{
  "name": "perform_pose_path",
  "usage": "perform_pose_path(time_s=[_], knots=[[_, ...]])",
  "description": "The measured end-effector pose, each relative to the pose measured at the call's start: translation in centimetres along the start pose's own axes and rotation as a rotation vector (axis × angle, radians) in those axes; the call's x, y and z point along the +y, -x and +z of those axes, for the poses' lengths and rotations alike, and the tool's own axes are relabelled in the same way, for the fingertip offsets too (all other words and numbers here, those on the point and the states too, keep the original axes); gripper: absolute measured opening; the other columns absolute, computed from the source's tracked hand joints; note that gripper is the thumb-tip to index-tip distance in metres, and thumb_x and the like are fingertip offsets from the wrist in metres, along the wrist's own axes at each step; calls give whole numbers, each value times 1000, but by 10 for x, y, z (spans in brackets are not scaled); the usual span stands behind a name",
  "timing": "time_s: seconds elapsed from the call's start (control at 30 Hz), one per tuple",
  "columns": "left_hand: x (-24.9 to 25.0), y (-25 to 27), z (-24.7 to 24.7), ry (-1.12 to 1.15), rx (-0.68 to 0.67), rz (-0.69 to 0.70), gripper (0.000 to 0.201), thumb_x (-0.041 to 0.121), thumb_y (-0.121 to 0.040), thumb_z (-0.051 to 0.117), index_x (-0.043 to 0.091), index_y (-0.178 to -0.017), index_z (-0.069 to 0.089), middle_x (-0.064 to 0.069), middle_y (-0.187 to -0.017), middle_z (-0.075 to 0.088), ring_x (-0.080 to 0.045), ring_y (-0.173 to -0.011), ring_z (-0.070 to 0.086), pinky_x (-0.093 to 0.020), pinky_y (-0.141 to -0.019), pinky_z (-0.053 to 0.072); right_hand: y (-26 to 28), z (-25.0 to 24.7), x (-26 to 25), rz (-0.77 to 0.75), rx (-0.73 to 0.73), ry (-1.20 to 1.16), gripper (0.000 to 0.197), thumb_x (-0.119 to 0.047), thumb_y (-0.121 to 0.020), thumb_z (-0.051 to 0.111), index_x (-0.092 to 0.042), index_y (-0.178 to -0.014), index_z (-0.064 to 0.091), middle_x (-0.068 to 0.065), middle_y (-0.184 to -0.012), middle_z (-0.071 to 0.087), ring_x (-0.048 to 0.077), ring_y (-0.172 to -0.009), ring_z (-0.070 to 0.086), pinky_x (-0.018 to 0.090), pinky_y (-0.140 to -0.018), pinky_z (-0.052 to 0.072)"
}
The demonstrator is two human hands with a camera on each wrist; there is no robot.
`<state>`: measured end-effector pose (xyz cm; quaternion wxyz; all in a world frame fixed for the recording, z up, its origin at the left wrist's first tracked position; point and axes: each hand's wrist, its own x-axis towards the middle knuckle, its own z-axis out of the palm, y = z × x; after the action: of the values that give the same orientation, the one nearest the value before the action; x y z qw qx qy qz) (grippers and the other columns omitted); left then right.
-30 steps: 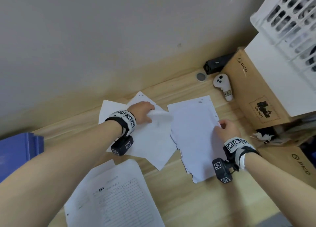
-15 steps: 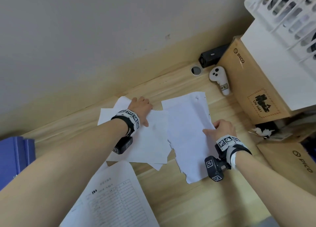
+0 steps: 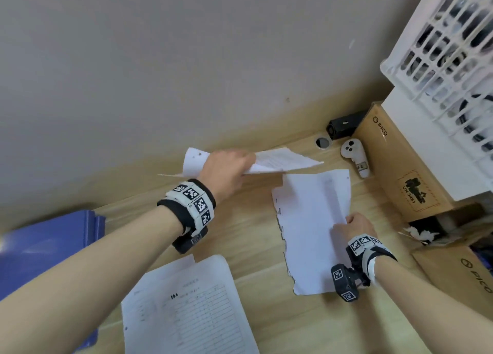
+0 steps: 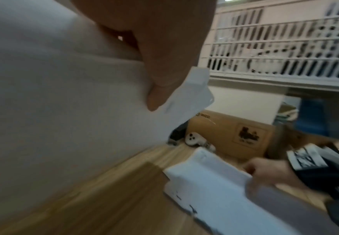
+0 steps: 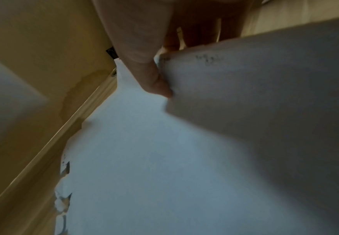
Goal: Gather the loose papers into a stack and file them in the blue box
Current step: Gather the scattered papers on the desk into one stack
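Gripping lifted papers (image 3: 277,161) in left fingers (image 4: 156,95); right fingers (image 5: 156,85) pinch torn sheet (image 3: 312,228).

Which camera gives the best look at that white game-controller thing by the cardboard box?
The head view: the white controller shows whole and sharp beside the cardboard box. The left wrist view shows it small and blurred; the right wrist view misses it.

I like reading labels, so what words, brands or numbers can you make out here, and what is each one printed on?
"PICO": on the upper cardboard box, near its top corner.
"UN 3481": in the stamp on that same box.
"PICO": on the lower cardboard box.
Printed form: table and heading too blurred to read.
Held sheet: faint handwriting, unreadable.
White controller: small tag, too small to read.
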<state>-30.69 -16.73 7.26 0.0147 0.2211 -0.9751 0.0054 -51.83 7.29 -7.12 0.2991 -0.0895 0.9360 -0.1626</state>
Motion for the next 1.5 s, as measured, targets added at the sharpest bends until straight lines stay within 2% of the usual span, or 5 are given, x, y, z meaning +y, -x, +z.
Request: perform_pose_path(time_s=[0.3, 0.7, 0.9, 1.17, 1.5], knots=[[60, 81, 109, 117, -413, -109, 17, 11, -89, 48, 16, -102, 58, -5, -106, 59, -29, -98, 60, -37, -69, 40, 28, -43, 5, -210, 117, -213, 63, -10, -73, 70, -18, -129, 43, 1, -101, 57, 28, -90, 58, 35, -79, 47], [81, 127, 159, 302, -559, -66, 37, 31, -97, 41, 11, -95, 72, -6, -125, 55, -32, -95, 60, -37, -75, 44, 96, -32, -66, -737, -149, -341, 26, 3, -74, 63, -16, -71, 45, -3, -67, 42, 8, -58, 36, 20, -58, 34], [59, 164, 139, 404, -383, -146, 34, 25, -90, 39, 10, -80, 68, -4, -96, 63, -28, -84, 62, -42, -71, 49, 104, 66, -65, -741, -375, -40, 24, -7, -67, 63, -25, -65, 46, -6, -64, 54, 13, -60, 49, 31, -61, 44], [42, 216, 136, 432, -186, -474, 28, 22, -95, 43, 13, -101, 69, -1, -112, 63, -24, -104, 58, -41, -79, 51, 102, 135, -39, -658, -546, 3, 18, -38, -79, 68, -22, -75, 60, -1, -75, 67, 14, -68, 59, 30, -64, 48], [78, 218, 145, 421, -147, -572, 28, 10, -88, 50, 12, -110, 68, -5, -131, 53, -24, -118, 53, -34, -72, 51, 37, 78, -35, -590, -44, 166, 58, -36, -76, 75, -12, -122, 51, 9, -126, 49, 29, -121, 44, 41, -96, 42]])
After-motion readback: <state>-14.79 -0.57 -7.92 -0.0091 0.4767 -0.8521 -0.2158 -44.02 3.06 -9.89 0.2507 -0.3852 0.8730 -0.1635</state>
